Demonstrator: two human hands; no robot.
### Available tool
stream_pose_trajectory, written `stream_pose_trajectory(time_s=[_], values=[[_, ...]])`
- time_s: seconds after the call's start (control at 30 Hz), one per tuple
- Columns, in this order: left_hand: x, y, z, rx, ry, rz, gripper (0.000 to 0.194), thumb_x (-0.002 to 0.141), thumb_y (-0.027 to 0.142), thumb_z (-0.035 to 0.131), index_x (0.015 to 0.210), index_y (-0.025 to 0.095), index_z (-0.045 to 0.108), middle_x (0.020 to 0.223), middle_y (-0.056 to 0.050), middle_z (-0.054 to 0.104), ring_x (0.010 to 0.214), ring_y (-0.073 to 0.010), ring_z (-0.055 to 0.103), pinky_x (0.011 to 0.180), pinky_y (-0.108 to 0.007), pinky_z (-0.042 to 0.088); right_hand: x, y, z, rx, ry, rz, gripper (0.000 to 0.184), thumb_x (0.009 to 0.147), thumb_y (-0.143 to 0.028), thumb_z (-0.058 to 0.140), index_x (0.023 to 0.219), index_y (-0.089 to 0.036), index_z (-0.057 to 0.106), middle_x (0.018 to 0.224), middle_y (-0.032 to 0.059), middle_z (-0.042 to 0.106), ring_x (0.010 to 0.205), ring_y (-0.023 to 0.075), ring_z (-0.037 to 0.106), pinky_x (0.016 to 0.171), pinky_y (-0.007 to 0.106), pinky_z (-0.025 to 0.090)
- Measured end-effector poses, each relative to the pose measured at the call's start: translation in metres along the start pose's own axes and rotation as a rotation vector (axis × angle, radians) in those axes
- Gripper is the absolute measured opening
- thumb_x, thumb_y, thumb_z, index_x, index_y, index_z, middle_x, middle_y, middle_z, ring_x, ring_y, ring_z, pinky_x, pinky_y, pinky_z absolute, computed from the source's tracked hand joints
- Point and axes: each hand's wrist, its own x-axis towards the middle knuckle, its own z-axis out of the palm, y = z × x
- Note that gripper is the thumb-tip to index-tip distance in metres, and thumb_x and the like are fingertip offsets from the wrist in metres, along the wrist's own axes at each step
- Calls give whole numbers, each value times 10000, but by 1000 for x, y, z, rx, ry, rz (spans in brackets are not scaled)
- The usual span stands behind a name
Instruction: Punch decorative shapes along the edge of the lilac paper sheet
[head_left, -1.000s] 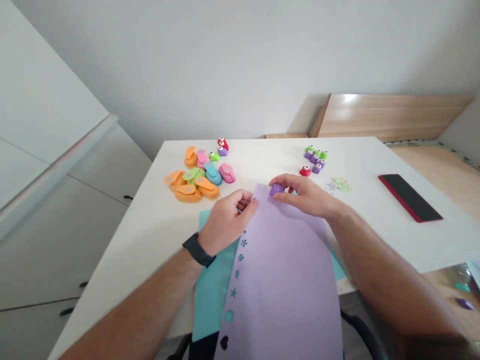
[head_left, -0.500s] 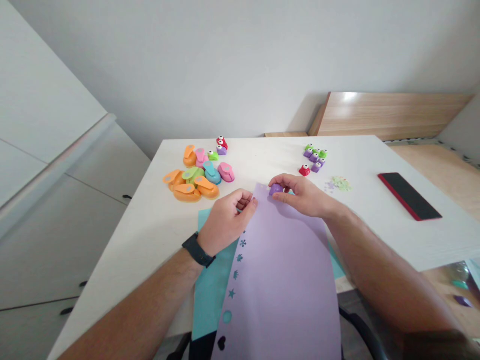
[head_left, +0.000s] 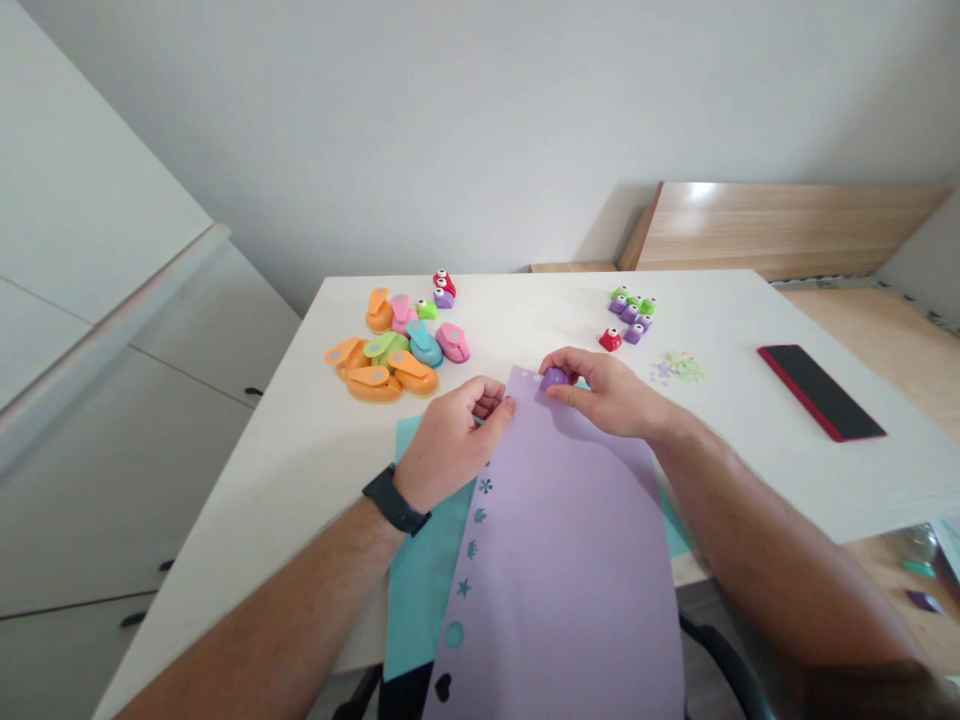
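Observation:
A large lilac paper sheet (head_left: 570, 560) runs from mid-table toward me and over the near edge. Shapes are cut along its left side, among them a heart, a circle and a star; small holes mark its far edge. My left hand (head_left: 457, 435) pinches the sheet's left edge near the far corner, thumb on top. At the far edge, my right hand (head_left: 600, 390) is closed round a small purple craft punch (head_left: 554, 378), which sits against the paper. Under the lilac sheet lies a turquoise sheet (head_left: 420, 600), partly covered.
Larger orange, pink, green and blue punches (head_left: 390, 350) lie at the left back. Small green and purple punches (head_left: 631, 312) cluster at the right back, near a red punch (head_left: 610, 340). Paper cutouts (head_left: 684, 367) and a black-and-red flat object (head_left: 821, 392) lie on the right.
Both hands hold nearly the same places on the sheet and the punch. Only a slight shift of the whole view shows.

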Motion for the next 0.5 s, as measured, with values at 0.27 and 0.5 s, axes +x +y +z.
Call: stream_pose_trajectory(time_s=[0.27, 0.5], values=[[0, 0, 1, -3, -13, -2, 250, 952, 448, 583, 965, 208, 655, 816, -8, 688, 722, -160, 624, 643, -264, 480, -2, -4, 4, -5, 14, -10, 202, 912, -317, 650, 1077, -204, 680, 916, 25, 693, 849, 184, 605, 807, 321, 474], [-1, 2, 1, 37, -1, 2, 279, 950, 477, 565, 923, 211, 645, 740, 7, 633, 658, -152, 570, 587, -262, 425, -1, -7, 7, 7, 21, -32, 174, 918, -293, 639, 1065, -208, 670, 925, 22, 688, 854, 184, 601, 816, 324, 470]])
